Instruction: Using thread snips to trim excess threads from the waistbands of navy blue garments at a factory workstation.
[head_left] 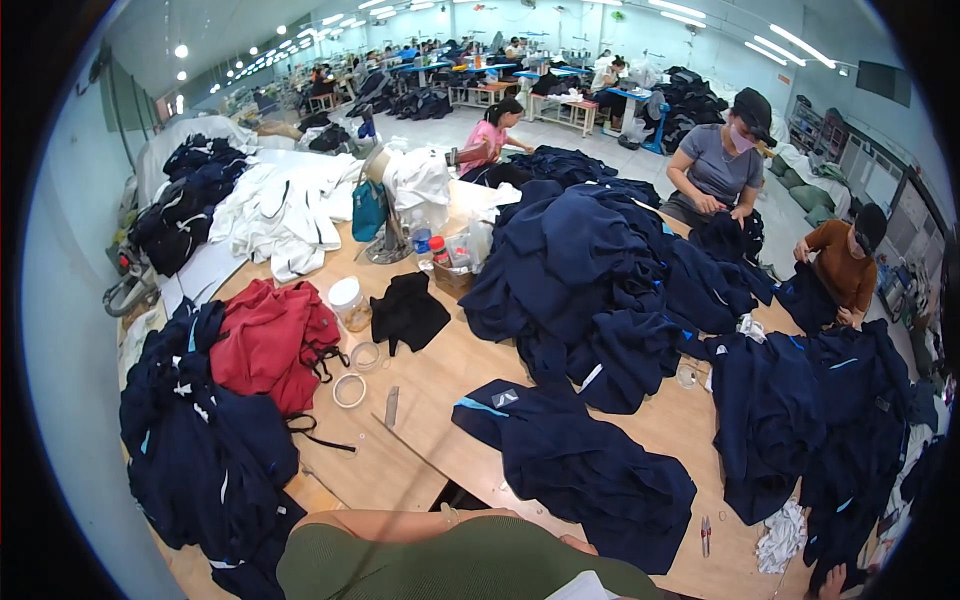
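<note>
Over the green ribbed top at the lower edge shows my left forearm (385, 522), a band at its wrist. My left hand lies mostly hidden behind the top, fingers out of sight. A small strip of skin (578, 545) right of it may belong to my right hand; its fingers do not show either. Nearest to both is a navy garment (590, 460) with a light-blue stripe and pale patch, spread on the wooden table (400, 465). Small thread snips (706, 536) lie to its right. At the lower right corner, fingers (832, 582) touch dark cloth; whose they are is unclear.
A large navy garment heap (570, 260) fills the table's middle. Left lie a red garment (275, 345), navy clothes (205, 450), tape rolls (349, 390) and a lidded jar (349, 304). Co-workers (720, 165) handle dark cloth across the table. More navy garments (770, 420) hang at right.
</note>
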